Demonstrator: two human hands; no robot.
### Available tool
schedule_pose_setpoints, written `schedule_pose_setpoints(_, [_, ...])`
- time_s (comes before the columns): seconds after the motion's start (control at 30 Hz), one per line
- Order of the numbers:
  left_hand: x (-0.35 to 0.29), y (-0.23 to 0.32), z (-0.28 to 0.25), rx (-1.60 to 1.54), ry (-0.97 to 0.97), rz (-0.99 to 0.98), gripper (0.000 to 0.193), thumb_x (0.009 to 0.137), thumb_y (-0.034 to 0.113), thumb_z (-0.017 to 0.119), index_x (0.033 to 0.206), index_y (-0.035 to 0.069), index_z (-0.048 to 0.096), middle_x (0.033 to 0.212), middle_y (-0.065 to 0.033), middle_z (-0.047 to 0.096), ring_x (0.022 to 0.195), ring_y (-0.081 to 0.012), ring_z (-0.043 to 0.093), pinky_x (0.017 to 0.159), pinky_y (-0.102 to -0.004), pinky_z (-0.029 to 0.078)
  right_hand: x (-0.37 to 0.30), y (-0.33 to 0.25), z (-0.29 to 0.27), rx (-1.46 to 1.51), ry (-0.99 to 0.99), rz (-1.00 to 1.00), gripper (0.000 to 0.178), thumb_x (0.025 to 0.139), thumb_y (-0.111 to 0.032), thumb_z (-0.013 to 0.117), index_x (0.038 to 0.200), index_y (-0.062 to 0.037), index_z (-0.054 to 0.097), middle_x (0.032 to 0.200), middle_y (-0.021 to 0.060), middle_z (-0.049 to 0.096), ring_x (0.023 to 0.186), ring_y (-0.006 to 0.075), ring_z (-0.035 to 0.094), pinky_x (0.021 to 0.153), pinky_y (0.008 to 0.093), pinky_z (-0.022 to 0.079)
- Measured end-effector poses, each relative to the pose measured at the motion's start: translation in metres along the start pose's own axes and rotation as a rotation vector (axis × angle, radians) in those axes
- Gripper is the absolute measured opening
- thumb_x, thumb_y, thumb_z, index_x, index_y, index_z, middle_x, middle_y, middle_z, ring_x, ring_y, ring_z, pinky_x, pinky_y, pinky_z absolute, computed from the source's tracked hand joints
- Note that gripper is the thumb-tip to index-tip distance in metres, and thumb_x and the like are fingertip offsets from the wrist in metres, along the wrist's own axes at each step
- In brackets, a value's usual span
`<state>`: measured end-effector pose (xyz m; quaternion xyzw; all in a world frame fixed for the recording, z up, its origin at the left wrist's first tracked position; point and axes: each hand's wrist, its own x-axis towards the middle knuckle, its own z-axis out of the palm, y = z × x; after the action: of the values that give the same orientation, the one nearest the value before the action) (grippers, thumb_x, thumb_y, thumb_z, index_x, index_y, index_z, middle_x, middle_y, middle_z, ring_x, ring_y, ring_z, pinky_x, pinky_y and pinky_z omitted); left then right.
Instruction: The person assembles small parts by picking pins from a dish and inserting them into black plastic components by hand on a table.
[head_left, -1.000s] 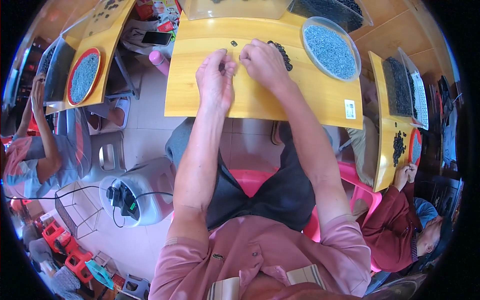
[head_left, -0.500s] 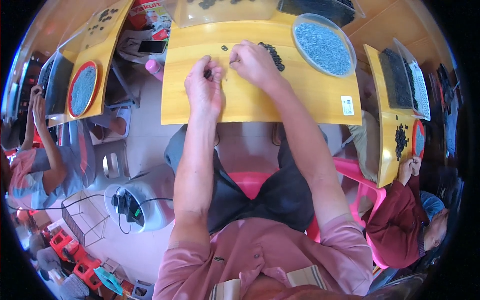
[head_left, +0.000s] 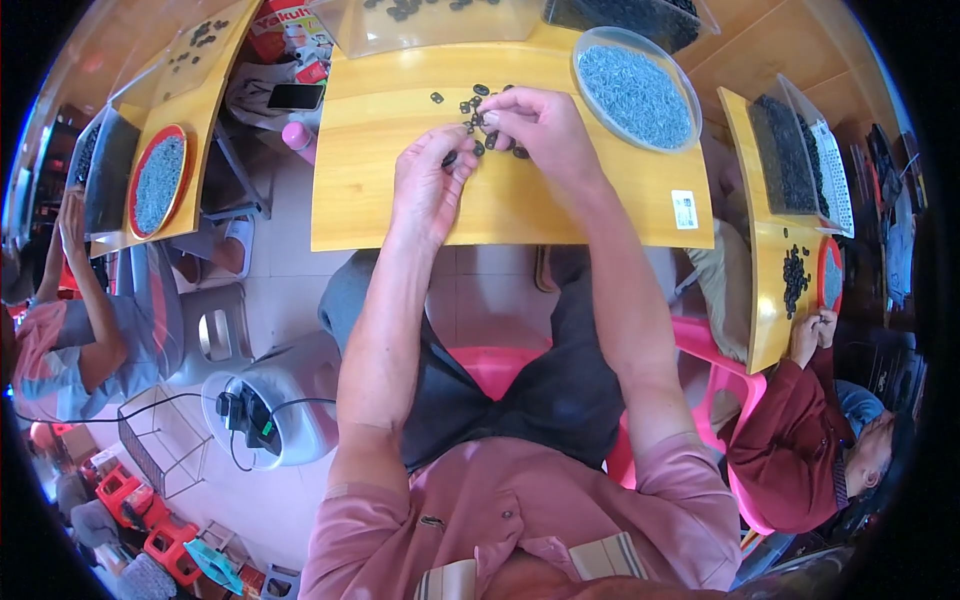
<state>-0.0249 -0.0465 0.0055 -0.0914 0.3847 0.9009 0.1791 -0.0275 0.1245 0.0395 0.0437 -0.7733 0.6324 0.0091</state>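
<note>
Scattered now: black oval pieces (head_left: 465, 107)

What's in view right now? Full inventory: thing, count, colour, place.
table: 1, yellow, upper centre
small parts: over ten, black, mid-table
round dish: 1, clear, table's far right
thin pieces: many, silvery, in that dish
label: 1, white, table's near right corner
bins: at least 2, clear, table's far edge
side tables: 2, yellow, left and right
side dishes: 2, red, one per side table
phone: 1, black, left of table
bottle: 1, pink, left of table
stools: at least 2, red, lower left
other people: at least 2, left and right edges
shirt: 1, dusty pink, bottom centre
left hand: 1, bare, over table, holding a black part
right hand: 1, bare, at the small parts, grip unclear
</note>
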Motion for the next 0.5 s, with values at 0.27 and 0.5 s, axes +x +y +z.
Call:
schedule_pose_setpoints(0.27, [0.000, -0.007, 0.008, 0.008, -0.010, -0.004, 0.009, 0.089, 0.008, 0.067, 0.094, 0.000, 0.066, 0.079, -0.0065, 0.067, 0.062, -0.0111, 0.061, 0.059, -0.0219, 0.051, -0.012, 0.007, -0.005, -0.076, -0.003, -0.012, 0.019, 0.086, -0.007, 0.065, 0.102, 0.0026, 0.071, 0.081, 0.0063, 0.070, 0.068, 0.0099, 0.065, 0.064, 0.0237, 0.051])
schedule_pose_setpoints(0.5, [0.001, -0.010, 0.008, 0.041, -0.019, -0.004, 0.009, 0.089, 0.007, 0.066, 0.093, -0.001, 0.065, 0.077, -0.0066, 0.066, 0.062, -0.0109, 0.060, 0.058, -0.0220, 0.050, -0.015, -0.001, -0.005, -0.099, 0.020, -0.005, 0.016, 0.086, -0.004, 0.064, 0.099, 0.0025, 0.070, 0.079, 0.0031, 0.069, 0.067, 0.0074, 0.062, 0.063, 0.0217, 0.050])
